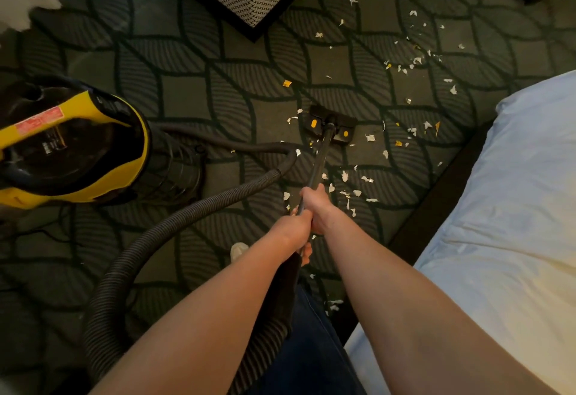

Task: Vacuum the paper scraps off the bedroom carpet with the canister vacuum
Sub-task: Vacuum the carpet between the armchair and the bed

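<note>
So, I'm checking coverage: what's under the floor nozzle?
Carpet surrounds the floor nozzle, with paper scraps beside it; whatever lies beneath its head is hidden.

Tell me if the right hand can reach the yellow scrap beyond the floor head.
Probably not directly: the right hand grips the wand and the yellow scrap lies past the floor head. Pushing the head there looks unobstructed.

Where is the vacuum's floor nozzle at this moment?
In the head view, the floor nozzle sits on the carpet just right of centre, at the end of the wand, with the yellow canister to its left and paper scraps around it.
</note>
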`<state>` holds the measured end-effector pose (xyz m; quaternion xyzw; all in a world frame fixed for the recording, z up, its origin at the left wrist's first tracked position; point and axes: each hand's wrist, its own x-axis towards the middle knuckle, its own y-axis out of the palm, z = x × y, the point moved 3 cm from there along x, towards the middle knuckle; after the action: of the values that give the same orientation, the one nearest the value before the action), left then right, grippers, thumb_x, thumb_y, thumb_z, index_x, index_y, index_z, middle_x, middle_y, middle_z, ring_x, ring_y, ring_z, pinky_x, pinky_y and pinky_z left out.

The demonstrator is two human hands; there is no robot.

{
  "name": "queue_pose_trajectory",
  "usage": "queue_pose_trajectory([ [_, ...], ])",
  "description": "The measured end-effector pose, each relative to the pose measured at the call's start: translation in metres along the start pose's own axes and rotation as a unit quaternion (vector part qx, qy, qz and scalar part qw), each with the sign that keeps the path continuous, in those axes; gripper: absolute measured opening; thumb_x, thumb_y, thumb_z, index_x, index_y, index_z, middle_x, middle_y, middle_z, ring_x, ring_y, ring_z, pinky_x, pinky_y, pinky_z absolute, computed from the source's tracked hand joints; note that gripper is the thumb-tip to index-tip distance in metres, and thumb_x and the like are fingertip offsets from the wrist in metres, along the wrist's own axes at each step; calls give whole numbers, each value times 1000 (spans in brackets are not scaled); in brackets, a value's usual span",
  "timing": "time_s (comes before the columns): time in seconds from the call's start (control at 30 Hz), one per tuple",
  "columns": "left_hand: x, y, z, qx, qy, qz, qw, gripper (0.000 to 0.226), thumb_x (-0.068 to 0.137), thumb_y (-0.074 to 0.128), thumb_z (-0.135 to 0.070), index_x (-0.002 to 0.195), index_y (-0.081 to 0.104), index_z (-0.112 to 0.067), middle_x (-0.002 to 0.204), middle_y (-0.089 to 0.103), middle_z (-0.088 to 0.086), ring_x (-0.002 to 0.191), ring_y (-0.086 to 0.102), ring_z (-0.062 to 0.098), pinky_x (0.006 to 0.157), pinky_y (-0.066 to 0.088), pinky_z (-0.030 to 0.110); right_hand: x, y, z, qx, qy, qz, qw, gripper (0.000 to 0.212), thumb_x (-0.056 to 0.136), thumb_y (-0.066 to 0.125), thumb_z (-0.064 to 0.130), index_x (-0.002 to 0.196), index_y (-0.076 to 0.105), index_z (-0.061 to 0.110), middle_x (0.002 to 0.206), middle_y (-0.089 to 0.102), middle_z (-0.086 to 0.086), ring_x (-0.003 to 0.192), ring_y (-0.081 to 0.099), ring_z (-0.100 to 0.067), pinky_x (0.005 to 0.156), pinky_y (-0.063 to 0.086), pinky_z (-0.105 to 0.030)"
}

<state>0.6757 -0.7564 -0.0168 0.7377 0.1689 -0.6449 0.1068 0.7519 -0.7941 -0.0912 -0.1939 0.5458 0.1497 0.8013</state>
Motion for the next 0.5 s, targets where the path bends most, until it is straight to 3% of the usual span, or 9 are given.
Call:
queue_pose_trajectory([
  [0.07, -5, 1, 10, 29, 6, -3, 1000, 49, 99, 34, -49, 108, 59, -8, 61, 49, 4, 46, 45, 14, 41, 38, 24, -6, 0, -10, -8, -4, 2, 1000, 59, 100, 40, 15, 154, 18, 26, 140, 45, -17, 88, 59, -24, 54, 50, -30],
  [0.2, -11, -7, 30, 37, 8, 5, 999, 50, 99, 33, -50, 111, 56, -8, 62, 51, 6, 46, 47, 15, 40, 38, 24, -20, 7, -27, 1, -5, 8, 1000, 61, 102, 39, 16, 155, 11, 28, 140, 43, -15, 84, 57, -23, 53, 47, -30],
  [0.33, -16, -20, 51, 55, 11, 4, 998, 51, 98, 34, -51, 111, 57, -7, 61, 51, 6, 44, 46, 15, 38, 37, 22, -35, 20, -46, 9, -3, 8, 1000, 66, 101, 40, 15, 156, 7, 29, 145, 40, -15, 107, 56, -29, 75, 54, -39],
  [0.43, -20, -39, 70, 61, 6, -5, 998, 53, 98, 35, -51, 110, 59, -5, 58, 50, 6, 43, 45, 16, 40, 37, 23, -48, 39, -64, 10, -6, 7, 1000, 63, 102, 40, 16, 156, 9, 28, 150, 35, -14, 103, 51, -25, 63, 48, -31],
  [0.5, -23, -55, 84, 70, -1, -15, 997, 52, 98, 36, -51, 111, 59, -6, 59, 50, 6, 43, 44, 15, 39, 35, 22, -54, 55, -77, 18, 9, 6, 1000, 65, 102, 40, 16, 157, 6, 29, 154, 31, -13, 114, 51, -29, 63, 47, -31],
])
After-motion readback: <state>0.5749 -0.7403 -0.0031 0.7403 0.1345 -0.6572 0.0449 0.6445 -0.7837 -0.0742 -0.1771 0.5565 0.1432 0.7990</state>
